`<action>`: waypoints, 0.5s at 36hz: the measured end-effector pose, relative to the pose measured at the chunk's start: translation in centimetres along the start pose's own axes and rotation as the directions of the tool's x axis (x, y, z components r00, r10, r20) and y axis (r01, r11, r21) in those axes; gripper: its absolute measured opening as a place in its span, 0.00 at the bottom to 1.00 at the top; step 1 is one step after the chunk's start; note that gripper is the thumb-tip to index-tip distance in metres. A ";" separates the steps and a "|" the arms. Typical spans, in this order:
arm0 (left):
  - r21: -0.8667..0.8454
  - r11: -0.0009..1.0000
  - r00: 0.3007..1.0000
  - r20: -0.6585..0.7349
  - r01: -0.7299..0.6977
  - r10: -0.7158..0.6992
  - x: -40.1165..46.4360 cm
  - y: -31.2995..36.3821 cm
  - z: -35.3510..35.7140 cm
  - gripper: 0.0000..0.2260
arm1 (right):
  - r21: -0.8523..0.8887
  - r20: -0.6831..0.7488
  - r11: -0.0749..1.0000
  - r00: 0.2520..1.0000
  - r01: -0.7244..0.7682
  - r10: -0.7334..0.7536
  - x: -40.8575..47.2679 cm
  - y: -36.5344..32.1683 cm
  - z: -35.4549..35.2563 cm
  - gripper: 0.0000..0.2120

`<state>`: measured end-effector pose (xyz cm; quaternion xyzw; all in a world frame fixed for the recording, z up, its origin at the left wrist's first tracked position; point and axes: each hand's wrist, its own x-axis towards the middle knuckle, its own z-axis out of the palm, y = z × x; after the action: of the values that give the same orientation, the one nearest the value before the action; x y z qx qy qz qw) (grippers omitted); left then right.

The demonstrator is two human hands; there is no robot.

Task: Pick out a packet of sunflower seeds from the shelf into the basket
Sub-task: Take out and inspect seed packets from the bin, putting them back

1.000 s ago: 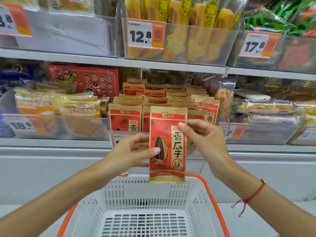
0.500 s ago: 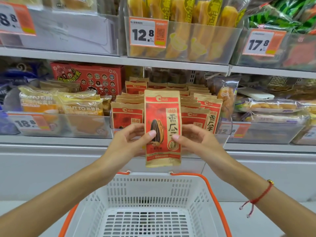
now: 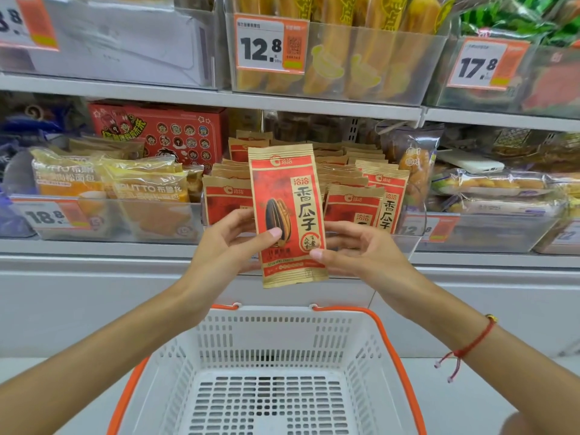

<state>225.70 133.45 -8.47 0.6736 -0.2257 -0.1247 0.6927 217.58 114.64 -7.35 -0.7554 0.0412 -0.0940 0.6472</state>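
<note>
I hold a red and tan packet of sunflower seeds (image 3: 287, 211) upright in front of the shelf, above the basket. My left hand (image 3: 229, 246) pinches its left edge, thumb on the front by the seed picture. My right hand (image 3: 354, 251) pinches the lower right edge. Behind it, several matching packets (image 3: 364, 189) stand in rows in a clear bin on the middle shelf. The white basket with orange handles (image 3: 276, 343) sits below my hands, and nothing lies in it.
Yellow bread bags (image 3: 131, 189) fill the bin to the left and a red box (image 3: 163, 130) stands behind them. Wrapped snacks (image 3: 489, 183) lie at the right. The upper shelf carries bins with price tags (image 3: 270, 45). A white cabinet front runs below the shelf.
The packet has risen from just over the basket rim to in front of the shelved packets. My right hand has slid from its upper right edge down to the lower right.
</note>
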 end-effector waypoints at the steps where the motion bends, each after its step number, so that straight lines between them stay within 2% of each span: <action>1: -0.002 1.000 1.000 0.010 -0.008 0.008 -0.1 0.0 0.0 0.19 | 0.001 0.002 1.000 1.000 -0.002 0.002 0.0 0.0 0.0 0.16; 6: 0.045 0.998 0.997 0.076 -0.038 0.035 -0.2 0.0 -0.2 0.20 | -0.004 -0.022 1.000 1.000 -0.010 0.009 0.1 0.2 -0.1 0.21; 11: 0.121 0.993 0.990 0.141 -0.005 -0.012 -0.2 -0.5 0.1 0.21 | -0.016 -0.127 0.999 0.991 0.050 -0.052 0.2 0.0 -0.4 0.17; 13: 0.131 0.991 0.995 0.097 0.002 -0.015 -0.2 -0.6 0.3 0.21 | -0.024 -0.158 0.998 0.985 0.063 -0.066 0.1 0.1 -0.4 0.15; 15: 0.212 0.977 0.999 0.006 -0.037 0.037 -0.1 -0.5 0.4 0.21 | -0.031 -0.201 0.997 0.977 0.073 -0.078 0.2 0.1 -0.3 0.13; 18: 0.337 0.936 0.991 -0.045 -0.103 0.125 -0.6 0.0 0.8 0.26 | -0.012 -0.278 0.994 0.954 0.112 -0.111 0.2 -0.2 0.1 0.10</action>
<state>224.76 133.00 -8.59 0.7705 -0.2594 -0.0220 0.5818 217.76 114.75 -7.11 -0.7345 0.0888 -0.2356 0.6302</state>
